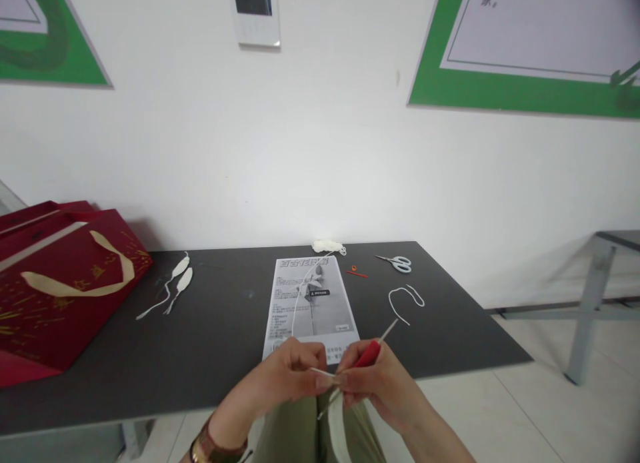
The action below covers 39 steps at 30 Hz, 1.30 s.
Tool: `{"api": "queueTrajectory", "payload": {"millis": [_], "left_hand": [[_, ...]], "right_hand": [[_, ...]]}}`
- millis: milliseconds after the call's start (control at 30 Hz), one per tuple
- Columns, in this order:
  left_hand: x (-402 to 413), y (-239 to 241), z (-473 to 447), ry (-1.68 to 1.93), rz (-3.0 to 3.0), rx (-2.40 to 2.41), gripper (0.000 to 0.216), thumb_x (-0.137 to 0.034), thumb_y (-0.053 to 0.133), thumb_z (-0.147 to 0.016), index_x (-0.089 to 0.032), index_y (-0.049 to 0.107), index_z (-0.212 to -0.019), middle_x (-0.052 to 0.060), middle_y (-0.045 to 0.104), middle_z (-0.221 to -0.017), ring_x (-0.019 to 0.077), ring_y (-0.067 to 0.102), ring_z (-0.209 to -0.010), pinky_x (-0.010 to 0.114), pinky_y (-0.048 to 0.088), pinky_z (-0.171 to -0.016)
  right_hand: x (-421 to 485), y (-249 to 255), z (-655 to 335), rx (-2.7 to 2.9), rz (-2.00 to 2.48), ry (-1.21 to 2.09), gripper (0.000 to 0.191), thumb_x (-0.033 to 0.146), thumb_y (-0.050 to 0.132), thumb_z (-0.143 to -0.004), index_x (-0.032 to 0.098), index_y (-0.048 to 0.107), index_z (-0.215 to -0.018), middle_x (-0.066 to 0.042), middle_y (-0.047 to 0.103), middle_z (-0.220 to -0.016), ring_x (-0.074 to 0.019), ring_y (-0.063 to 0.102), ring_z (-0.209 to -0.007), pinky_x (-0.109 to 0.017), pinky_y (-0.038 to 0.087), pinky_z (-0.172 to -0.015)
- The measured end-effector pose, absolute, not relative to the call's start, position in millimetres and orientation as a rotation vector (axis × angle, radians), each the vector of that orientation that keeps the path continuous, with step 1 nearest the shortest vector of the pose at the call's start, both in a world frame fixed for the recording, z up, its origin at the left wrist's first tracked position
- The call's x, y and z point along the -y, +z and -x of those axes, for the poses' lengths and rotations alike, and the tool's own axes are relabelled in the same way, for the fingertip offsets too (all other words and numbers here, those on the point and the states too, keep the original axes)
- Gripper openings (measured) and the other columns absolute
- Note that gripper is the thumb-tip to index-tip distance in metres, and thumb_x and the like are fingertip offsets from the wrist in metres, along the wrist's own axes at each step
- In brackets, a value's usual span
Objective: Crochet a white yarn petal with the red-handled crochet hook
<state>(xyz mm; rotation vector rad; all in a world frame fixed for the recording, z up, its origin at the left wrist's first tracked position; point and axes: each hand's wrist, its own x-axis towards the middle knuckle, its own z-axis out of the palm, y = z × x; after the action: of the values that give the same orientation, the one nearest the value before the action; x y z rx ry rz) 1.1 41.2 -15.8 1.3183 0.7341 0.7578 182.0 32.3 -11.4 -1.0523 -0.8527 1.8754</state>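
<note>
Just past the table's front edge, my two hands are close together above my lap. My left hand is closed, pinching white yarn that runs down to it across the printed sheet. Between the fingers of my right hand is a crochet hook with a red handle and a thin metal shaft pointing up and right. The fingertips of both hands meet around a small bit of yarn work, mostly hidden by them. A flat white strip hangs below the fingertips.
A printed instruction sheet lies on the dark table. Behind it is a yarn skein. Scissors, a red needle and a yarn piece are right. Left are two white leaf-shaped pieces and a red gift bag.
</note>
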Motion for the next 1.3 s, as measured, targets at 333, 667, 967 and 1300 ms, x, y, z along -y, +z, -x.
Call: {"api": "queueTrajectory", "payload": {"millis": [333,667,967,1300], "left_hand": [[-18,-33,-28,0.968,-1.096,-0.649,0.032,-0.029,0.076,-0.073,-0.031,0.075,-0.105,0.002,0.053,-0.087,0.0194,0.053,-0.09,0.034,0.04,-0.086],[-14,-28,-20,0.882,-1.105,-0.707,0.033,-0.026,0.078,-0.071,-0.031,0.075,-0.104,0.003,0.067,-0.094,0.0206,0.057,-0.093,0.035,0.039,-0.093],[-35,-37,27,0.506,-1.18,-0.729,0.023,-0.033,0.084,-0.06,-0.013,0.072,-0.059,-0.002,0.054,-0.053,0.0091,0.041,-0.051,0.022,0.024,-0.047],[-29,-38,25,0.763,-0.993,-0.656,0.051,-0.067,0.065,-0.067,-0.018,0.077,-0.075,-0.005,0.039,-0.047,0.0057,0.023,-0.041,0.021,0.021,-0.041]], "right_hand": [[-28,-22,-183,0.695,1.001,1.741,0.027,0.021,0.09,-0.046,0.012,0.066,-0.056,-0.001,0.066,-0.048,-0.0094,0.058,-0.041,-0.019,0.045,-0.045],[-22,-33,-174,0.594,0.99,1.764,0.03,0.023,0.091,-0.043,0.012,0.065,-0.056,-0.002,0.065,-0.045,-0.0105,0.057,-0.038,-0.02,0.045,-0.042],[-19,-32,-182,0.745,0.931,1.899,0.021,0.016,0.087,-0.048,0.011,0.067,-0.054,-0.002,0.064,-0.044,-0.0103,0.056,-0.035,-0.02,0.046,-0.039],[-19,-26,-189,0.75,0.907,1.881,0.021,0.015,0.087,-0.048,0.011,0.067,-0.053,-0.001,0.066,-0.049,-0.0095,0.056,-0.035,-0.019,0.045,-0.038]]}}
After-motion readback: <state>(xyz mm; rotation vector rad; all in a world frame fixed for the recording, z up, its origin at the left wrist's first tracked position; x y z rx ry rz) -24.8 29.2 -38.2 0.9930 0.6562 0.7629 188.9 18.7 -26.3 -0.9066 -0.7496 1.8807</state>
